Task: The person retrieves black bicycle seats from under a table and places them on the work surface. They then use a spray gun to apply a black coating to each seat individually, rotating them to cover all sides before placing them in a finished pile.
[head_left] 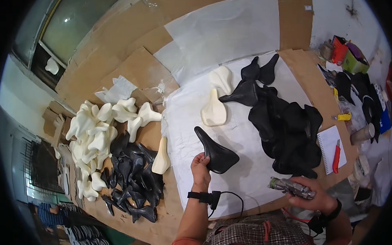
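Note:
My left hand (pixel 200 169) grips a black bicycle saddle (pixel 219 156) by its left edge, narrow nose pointing away from me. It is held over a white sheet (pixel 187 118) spread on the table. At the right, near the front edge, my right hand (pixel 314 198) is closed around a worn hand tool (pixel 290 187) with a silvery, wrapped-looking body and a greenish end; its exact kind is unclear. Beyond the held saddle, two cream foam saddle pads (pixel 214 111) lie on the sheet. A large heap of black saddles (pixel 287 132) sits just past my right hand.
Left of the sheet are piled cream pads (pixel 90 130) and glossy black saddle covers (pixel 135 176). A red-handled knife (pixel 336 158) rests on a notebook (pixel 326 146), near a yellow cutter (pixel 343 117). Another person (pixel 52 214) is at the far lower left.

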Action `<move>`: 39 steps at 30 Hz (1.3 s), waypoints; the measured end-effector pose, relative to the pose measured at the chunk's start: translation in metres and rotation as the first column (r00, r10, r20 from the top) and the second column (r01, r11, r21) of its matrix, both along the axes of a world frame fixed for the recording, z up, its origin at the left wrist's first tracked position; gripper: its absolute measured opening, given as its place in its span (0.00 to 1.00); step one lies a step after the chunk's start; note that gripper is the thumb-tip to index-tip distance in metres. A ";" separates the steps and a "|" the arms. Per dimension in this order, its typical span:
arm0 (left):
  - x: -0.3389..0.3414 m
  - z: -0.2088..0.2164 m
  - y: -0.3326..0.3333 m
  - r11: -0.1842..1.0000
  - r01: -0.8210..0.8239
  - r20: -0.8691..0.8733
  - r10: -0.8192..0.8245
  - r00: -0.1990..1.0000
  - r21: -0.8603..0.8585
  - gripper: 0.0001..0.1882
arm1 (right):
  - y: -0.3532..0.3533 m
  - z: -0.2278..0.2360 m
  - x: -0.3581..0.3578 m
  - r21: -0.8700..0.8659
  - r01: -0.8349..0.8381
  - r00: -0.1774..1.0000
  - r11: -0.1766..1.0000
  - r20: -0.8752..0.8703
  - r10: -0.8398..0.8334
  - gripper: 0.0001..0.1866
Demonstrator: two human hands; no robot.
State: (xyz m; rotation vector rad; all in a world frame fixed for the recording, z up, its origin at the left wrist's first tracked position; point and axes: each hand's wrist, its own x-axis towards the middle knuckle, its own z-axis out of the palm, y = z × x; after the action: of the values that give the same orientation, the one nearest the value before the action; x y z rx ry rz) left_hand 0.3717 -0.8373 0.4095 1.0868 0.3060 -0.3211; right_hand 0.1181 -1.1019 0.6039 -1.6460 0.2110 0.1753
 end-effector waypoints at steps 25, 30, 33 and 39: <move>0.133 -0.019 -0.131 0.909 0.405 -0.187 -0.384 0.904 0.096 0.22 | -0.067 -0.030 0.022 0.080 0.359 0.929 0.930 -0.127 -0.347 0.28; 0.150 -0.018 -0.273 0.900 0.424 -0.424 -0.345 0.837 0.104 0.25 | -0.084 -0.034 0.018 0.172 0.407 0.911 0.897 -0.147 -0.385 0.29; 0.187 -0.082 -0.294 0.961 0.274 -0.377 -0.270 0.886 -0.045 0.16 | -0.091 -0.037 0.019 0.230 0.431 0.902 0.872 -0.148 -0.407 0.29; 0.182 -0.060 -0.303 0.997 0.072 -0.410 -0.073 0.909 -0.018 0.13 | -0.095 -0.029 0.023 0.184 0.390 0.920 0.902 -0.129 -0.371 0.29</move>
State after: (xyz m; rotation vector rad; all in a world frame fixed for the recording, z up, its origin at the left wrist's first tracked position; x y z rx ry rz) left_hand 0.5538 -1.1400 0.3494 1.0242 0.6411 -0.6194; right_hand 0.1414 -1.1967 0.5754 -1.3609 0.5625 -0.0272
